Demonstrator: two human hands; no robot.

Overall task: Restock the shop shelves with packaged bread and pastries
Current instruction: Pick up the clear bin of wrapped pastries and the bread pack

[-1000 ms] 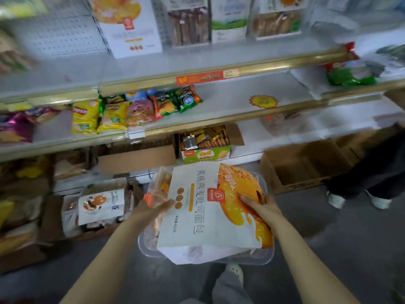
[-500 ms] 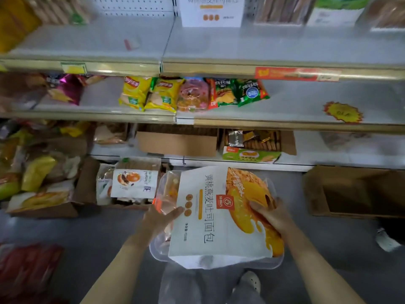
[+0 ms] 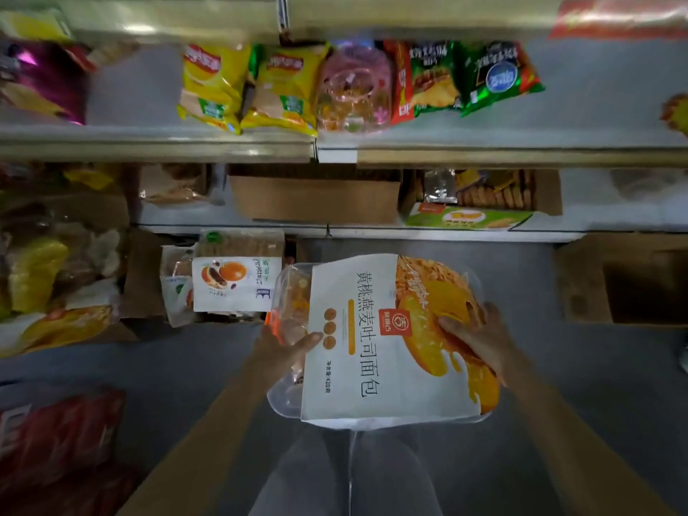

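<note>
Holding bread bag (image 3: 391, 340) flat over clear tub (image 3: 283, 404), on the near side of brown carton (image 3: 314, 199), a little right of it and well apart. Left hand (image 3: 283, 348) grips the bag's left edge, thumb on the white face. Right hand (image 3: 480, 340) curls over the orange end. Print reads sideways, so long axis likely runs hand to hand, top toward right hand; neither hand nearer

Dim, flat light; the grey floor (image 3: 614, 385) lies in shadow. Overhead light puts glare streaks on the brass-coloured metal shelf rail (image 3: 149, 27). Motion blur smears the purple foil snack bag (image 3: 48, 80) and the left edge; wide-angle distortion bends the borders. Print on the white and orange bread bag (image 3: 357, 329) reads sharp
</note>
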